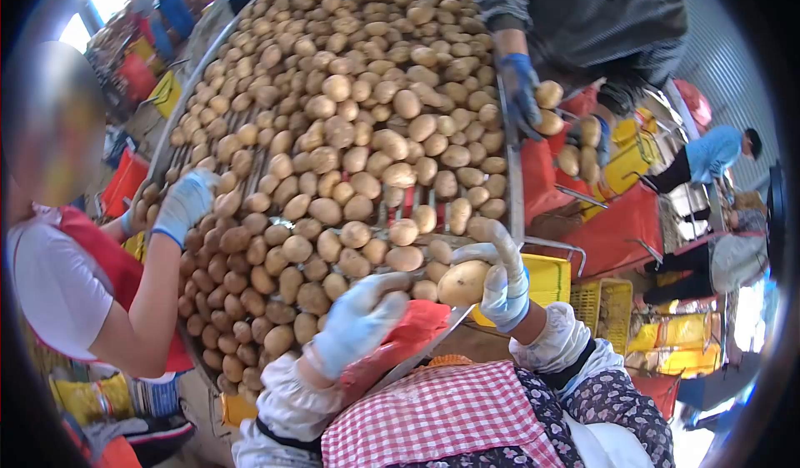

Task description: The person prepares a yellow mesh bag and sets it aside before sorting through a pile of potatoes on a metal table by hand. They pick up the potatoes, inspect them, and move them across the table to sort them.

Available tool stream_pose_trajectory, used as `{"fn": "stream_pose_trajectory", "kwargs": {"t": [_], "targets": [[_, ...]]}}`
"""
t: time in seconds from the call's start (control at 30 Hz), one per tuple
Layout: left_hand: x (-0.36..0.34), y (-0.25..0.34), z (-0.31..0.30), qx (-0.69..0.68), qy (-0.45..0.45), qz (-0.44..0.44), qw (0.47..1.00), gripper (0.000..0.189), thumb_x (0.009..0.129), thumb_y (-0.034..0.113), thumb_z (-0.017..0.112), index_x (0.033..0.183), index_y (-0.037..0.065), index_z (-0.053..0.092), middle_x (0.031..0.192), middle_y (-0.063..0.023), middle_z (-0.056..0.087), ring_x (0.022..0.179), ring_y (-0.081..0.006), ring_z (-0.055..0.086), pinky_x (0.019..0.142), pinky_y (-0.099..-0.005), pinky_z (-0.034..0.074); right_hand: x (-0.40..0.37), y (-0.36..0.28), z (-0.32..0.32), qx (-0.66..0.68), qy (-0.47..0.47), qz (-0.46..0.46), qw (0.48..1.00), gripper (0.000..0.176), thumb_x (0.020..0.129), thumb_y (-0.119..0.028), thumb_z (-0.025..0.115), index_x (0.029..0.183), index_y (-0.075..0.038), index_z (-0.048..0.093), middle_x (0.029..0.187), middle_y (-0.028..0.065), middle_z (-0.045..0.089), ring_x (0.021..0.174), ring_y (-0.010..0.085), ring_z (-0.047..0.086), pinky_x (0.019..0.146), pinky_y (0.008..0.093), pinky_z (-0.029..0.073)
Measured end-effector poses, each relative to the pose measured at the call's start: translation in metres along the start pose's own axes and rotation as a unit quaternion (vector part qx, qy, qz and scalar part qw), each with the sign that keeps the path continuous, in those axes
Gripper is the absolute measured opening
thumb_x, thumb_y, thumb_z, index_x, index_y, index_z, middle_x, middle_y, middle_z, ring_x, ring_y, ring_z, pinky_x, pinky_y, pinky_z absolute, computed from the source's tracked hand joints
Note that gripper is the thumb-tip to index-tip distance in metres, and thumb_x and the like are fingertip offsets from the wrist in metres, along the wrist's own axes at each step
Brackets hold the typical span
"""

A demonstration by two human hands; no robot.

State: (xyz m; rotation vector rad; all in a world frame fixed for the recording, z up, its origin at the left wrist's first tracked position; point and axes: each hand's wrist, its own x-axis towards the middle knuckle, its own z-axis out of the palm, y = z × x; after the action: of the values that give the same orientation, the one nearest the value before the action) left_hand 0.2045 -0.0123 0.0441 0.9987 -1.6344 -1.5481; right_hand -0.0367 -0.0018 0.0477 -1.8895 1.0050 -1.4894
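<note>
Many potatoes [333, 135] cover a long slatted sorting table with a metal rim [514, 193]. My right hand [500, 280], in a light blue and white glove, has its fingers around a large pale potato [463, 284] at the table's near end. To its left, my left hand [358, 318], gloved alike, is over the near edge beside the potatoes, its fingers bent together; whether anything lies in them is hidden. Just below that hand is a red cloth or bag [400, 343] along the metal edge.
At left a co-worker's gloved hand [185, 205] touches the potatoes. Across at upper right another co-worker's dark-gloved hand [521, 93] is near potatoes held over red bags. Yellow crates [546, 280] stand right of the table; more people are farther right.
</note>
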Motion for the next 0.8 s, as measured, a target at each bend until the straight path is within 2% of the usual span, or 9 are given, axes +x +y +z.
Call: {"fn": "stream_pose_trajectory", "kwargs": {"t": [0.1, 0.2, 0.33, 0.57, 0.6, 0.67, 0.73, 0.77, 0.8], "targets": [[0.012, 0.038, 0.014, 0.05, -0.007, -0.031, 0.998, 0.042, 0.099, 0.035, 0.056, 0.116, -0.003, 0.061, 0.098, -0.0018, 0.063, 0.082, -0.0084, 0.056, 0.071, -0.0235, 0.046, 0.017, 0.0, 0.025, -0.034, -0.08, -0.096, 0.992, 0.057, 0.104, -0.032, 0.038, 0.149, 0.001, 0.027, 0.103, 0.0179, 0.068, 0.091, 0.0281, 0.067, 0.085, 0.0375, 0.051], [0.007, 0.029, 0.018, 0.02, 0.08, -0.033, 0.996, 0.042, 0.101, 0.038, 0.052, 0.095, 0.0, 0.069, 0.071, -0.0086, 0.065, 0.067, -0.0126, 0.058, 0.06, -0.0296, 0.046, 0.016, -0.004, 0.043, 0.003, -0.051, -0.026, 0.998, 0.056, 0.103, -0.03, 0.039, 0.148, 0.002, 0.028, 0.103, 0.0175, 0.068, 0.094, 0.0272, 0.066, 0.087, 0.0373, 0.05], [0.002, 0.008, 0.014, -0.065, 0.11, -0.169, 0.977, 0.048, 0.105, 0.037, 0.042, 0.092, -0.001, 0.068, 0.07, -0.0054, 0.062, 0.066, -0.0103, 0.052, 0.062, -0.0291, 0.047, 0.011, -0.004, 0.054, 0.072, -0.063, 0.013, 0.995, 0.056, 0.103, -0.029, 0.04, 0.148, 0.003, 0.029, 0.103, 0.0165, 0.069, 0.096, 0.0248, 0.066, 0.088, 0.0365, 0.05], [-0.005, -0.002, 0.02, -0.06, 0.115, -0.048, 0.99, 0.048, 0.104, 0.041, 0.043, 0.096, 0.0, 0.068, 0.077, -0.0039, 0.064, 0.072, -0.0093, 0.054, 0.066, -0.028, 0.047, 0.026, 0.0, 0.057, 0.073, -0.134, 0.034, 0.988, 0.061, 0.102, -0.039, 0.044, 0.145, 0.003, 0.034, 0.102, 0.0139, 0.068, 0.094, 0.0221, 0.066, 0.084, 0.0319, 0.05], [-0.003, -0.005, 0.021, -0.083, 0.159, -0.077, 0.981, 0.047, 0.103, 0.041, 0.045, 0.096, 0.0, 0.068, 0.077, -0.0034, 0.063, 0.072, -0.0098, 0.055, 0.066, -0.0281, 0.048, 0.029, -0.001, 0.06, 0.087, -0.163, 0.104, 0.977, 0.061, 0.092, -0.03, 0.064, 0.142, -0.001, 0.042, 0.101, 0.0134, 0.068, 0.089, 0.0207, 0.066, 0.081, 0.0303, 0.052], [-0.007, -0.006, 0.016, -0.103, 0.212, -0.107, 0.966, 0.046, 0.103, 0.041, 0.047, 0.097, 0.0, 0.068, 0.078, -0.0029, 0.063, 0.072, -0.0102, 0.055, 0.067, -0.0282, 0.048, 0.033, 0.0, 0.062, 0.048, -0.228, 0.141, 0.962, 0.058, 0.09, -0.028, 0.067, 0.137, -0.001, 0.047, 0.101, 0.0127, 0.067, 0.088, 0.0199, 0.065, 0.081, 0.0302, 0.052], [-0.013, -0.003, 0.0, -0.078, 0.171, -0.293, 0.937, 0.04, 0.102, 0.036, 0.05, 0.097, 0.001, 0.068, 0.08, -0.0066, 0.064, 0.074, -0.0166, 0.061, 0.07, -0.0306, 0.05, 0.031, 0.005, 0.065, 0.037, -0.283, 0.215, 0.934, 0.048, 0.086, -0.028, 0.072, 0.124, -0.002, 0.057, 0.101, 0.0113, 0.066, 0.089, 0.0199, 0.065, 0.083, 0.0318, 0.053], [-0.021, -0.016, -0.004, -0.078, 0.182, -0.293, 0.935, 0.04, 0.102, 0.036, 0.05, 0.097, 0.001, 0.068, 0.08, -0.0066, 0.064, 0.074, -0.0166, 0.061, 0.07, -0.0306, 0.05, 0.025, 0.012, 0.067, 0.042, -0.291, 0.209, 0.932, 0.048, 0.086, -0.028, 0.072, 0.124, -0.002, 0.057, 0.101, 0.0113, 0.066, 0.089, 0.0199, 0.065, 0.083, 0.0318, 0.053], [-0.032, -0.041, -0.008, 0.036, 0.259, -0.146, 0.954, 0.035, 0.101, 0.031, 0.051, 0.098, 0.001, 0.068, 0.082, -0.0095, 0.065, 0.075, -0.0207, 0.062, 0.07, -0.0332, 0.05, 0.018, 0.021, 0.068, 0.104, -0.25, 0.277, 0.922, 0.049, 0.086, -0.029, 0.071, 0.124, -0.001, 0.056, 0.104, 0.0114, 0.065, 0.093, 0.0214, 0.065, 0.085, 0.0324, 0.052]]}}
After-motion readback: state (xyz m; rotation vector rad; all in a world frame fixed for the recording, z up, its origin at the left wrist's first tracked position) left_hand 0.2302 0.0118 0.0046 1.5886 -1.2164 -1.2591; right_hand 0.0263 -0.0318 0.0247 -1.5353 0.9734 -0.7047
